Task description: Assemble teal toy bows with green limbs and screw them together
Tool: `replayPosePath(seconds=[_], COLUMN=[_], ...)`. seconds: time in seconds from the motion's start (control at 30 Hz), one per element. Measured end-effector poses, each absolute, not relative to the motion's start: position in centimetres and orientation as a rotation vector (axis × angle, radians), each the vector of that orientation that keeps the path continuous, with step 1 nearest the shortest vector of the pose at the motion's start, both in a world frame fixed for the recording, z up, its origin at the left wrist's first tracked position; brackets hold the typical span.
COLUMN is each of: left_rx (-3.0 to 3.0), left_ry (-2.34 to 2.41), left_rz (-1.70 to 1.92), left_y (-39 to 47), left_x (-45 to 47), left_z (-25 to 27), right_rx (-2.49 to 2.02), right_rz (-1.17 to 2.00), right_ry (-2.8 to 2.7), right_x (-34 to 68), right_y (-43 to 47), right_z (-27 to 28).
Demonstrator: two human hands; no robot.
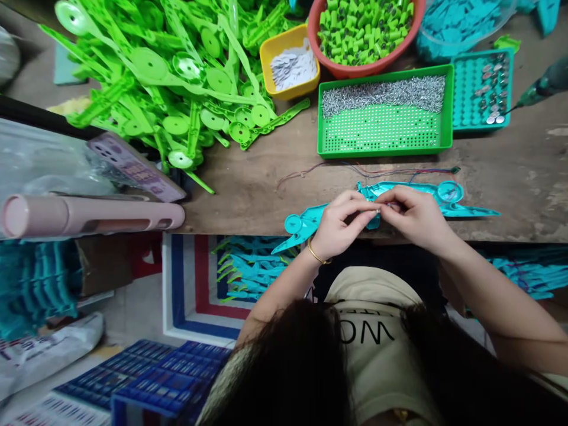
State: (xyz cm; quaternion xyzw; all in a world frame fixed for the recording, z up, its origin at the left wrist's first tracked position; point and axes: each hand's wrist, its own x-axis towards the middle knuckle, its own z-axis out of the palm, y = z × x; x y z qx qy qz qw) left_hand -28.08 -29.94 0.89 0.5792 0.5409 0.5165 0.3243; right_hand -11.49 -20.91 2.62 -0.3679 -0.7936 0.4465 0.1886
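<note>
My left hand (346, 220) and my right hand (412, 214) meet at the table's front edge, thumbs and forefingers pinched together. Something tiny lies between the fingertips, too small and covered to name. Under and behind both hands rests a turquoise plastic shell (408, 188) with a round cup at its right end. Another turquoise piece (306, 222) sticks out to the left beneath my left hand. Thin red and blue wires (337, 170) run along the tabletop just behind, ending at a small dark green board (455, 170).
A green tray of screws (384, 151) stands behind the wires, beside a turquoise tray with metal discs (481, 89). Behind are a red bowl of green cylinders (316, 35) and a yellow tub (290, 93). Bright green parts (177, 89) heap at left. A power driver (539, 86) hangs right.
</note>
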Motion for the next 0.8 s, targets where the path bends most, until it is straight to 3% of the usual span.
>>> replayPosePath(seconds=[0.23, 0.67, 0.8], left_rx=[1.723, 1.794, 1.806], left_ry=[1.712, 1.852, 1.87], left_rz=[1.187, 1.158, 1.092], left_y=[-30.8, -30.8, -30.8], left_x=[-29.2, -29.2, -29.2], left_z=[-0.6, -1.7, -1.7], right_rx=[-1.072, -0.904, -1.042], right_rz=[0.651, 0.655, 0.458], right_ry=[-2.603, -2.768, -2.848], right_x=[-9.6, -8.0, -9.4], right_y=[-19.6, -17.2, -17.3], right_z=[2.5, 2.8, 2.1])
